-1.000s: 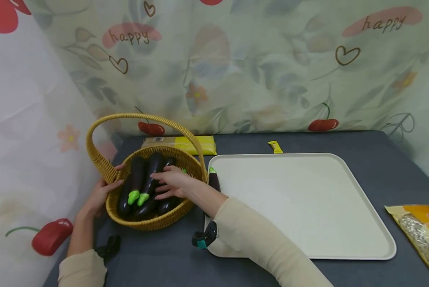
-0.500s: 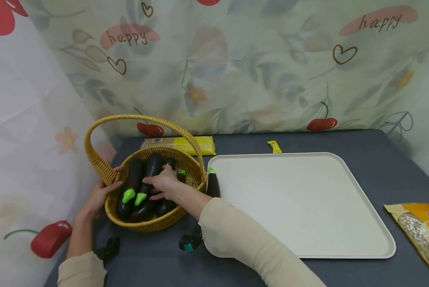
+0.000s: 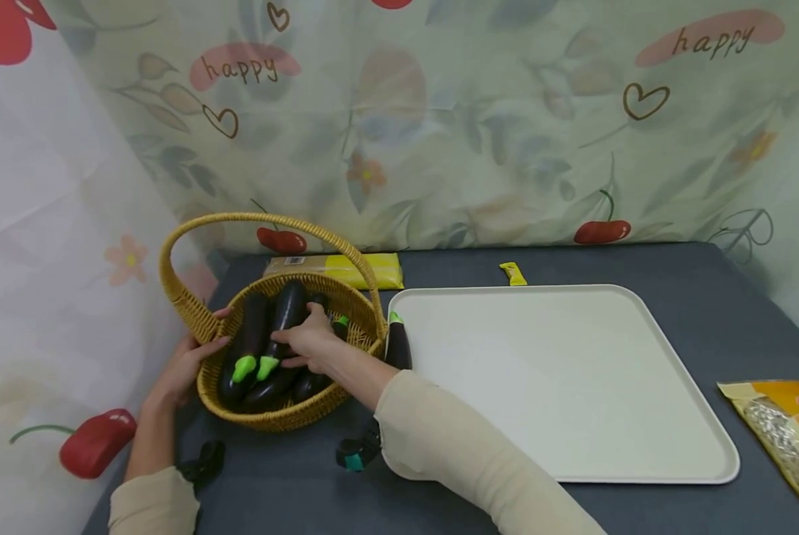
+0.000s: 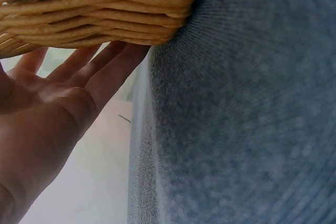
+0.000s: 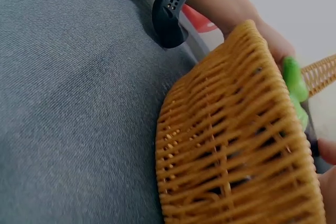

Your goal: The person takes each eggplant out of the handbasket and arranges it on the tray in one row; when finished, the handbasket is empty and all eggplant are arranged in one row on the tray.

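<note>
A wicker basket (image 3: 272, 422) with a tall arched handle holds several dark eggplants with bright green stem ends. My left hand (image 3: 183, 370) grips its left side by the foot of the handle, thumb at the rim. From the left wrist view, the fingers (image 4: 105, 72) run along the outside of the weave. Inside the basket, my right hand (image 3: 315, 343) grips an eggplant (image 3: 289, 306), thumb across its upper side; the other fingers are partly hidden. Another eggplant (image 3: 252, 327) lies just left of it. In the right wrist view, the right hand (image 5: 329, 187) shows behind the basket wall.
A large white tray (image 3: 560, 386) lies right of the basket, with an eggplant (image 3: 398, 348) at its left edge. Behind are a yellow packet (image 3: 379, 271) and a small yellow wrapper (image 3: 513, 273). An orange-and-clear bag (image 3: 790, 431) lies far right.
My right hand has moved left and its spread fingers have closed on an eggplant, which has shifted slightly upward. My left hand has stayed at the basket's left side.
</note>
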The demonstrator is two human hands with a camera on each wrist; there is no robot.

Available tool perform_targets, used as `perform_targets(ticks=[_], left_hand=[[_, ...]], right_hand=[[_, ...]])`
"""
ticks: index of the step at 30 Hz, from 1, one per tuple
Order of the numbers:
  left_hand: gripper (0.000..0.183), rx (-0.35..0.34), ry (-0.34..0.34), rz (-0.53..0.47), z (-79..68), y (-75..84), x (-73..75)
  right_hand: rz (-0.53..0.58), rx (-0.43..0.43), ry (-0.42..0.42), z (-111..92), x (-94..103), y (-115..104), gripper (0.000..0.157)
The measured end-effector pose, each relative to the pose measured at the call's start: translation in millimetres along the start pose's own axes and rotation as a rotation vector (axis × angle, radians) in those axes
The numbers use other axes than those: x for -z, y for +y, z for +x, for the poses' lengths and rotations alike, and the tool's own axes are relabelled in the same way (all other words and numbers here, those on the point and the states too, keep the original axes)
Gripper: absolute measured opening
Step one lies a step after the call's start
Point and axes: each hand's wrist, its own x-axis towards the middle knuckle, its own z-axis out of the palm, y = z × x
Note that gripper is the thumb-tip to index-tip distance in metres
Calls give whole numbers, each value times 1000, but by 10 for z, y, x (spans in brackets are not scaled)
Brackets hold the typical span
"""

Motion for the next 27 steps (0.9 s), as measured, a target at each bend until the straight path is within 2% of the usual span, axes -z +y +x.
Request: perform_targets(ticks=[6, 11, 18, 27], left_hand=[[50, -10, 18, 10, -12, 7, -6], [51, -5, 17, 23, -8, 19, -9], [49, 8, 5, -14, 8, 32, 2], [51, 21, 9, 4, 2, 36, 8]], right_hand=[[55, 5, -144, -8, 134, -61, 79], [63, 8, -277, -130, 298, -171, 80], [-14, 40, -398, -359, 586, -272, 79], [-108, 42, -522, -645, 913, -228, 75]])
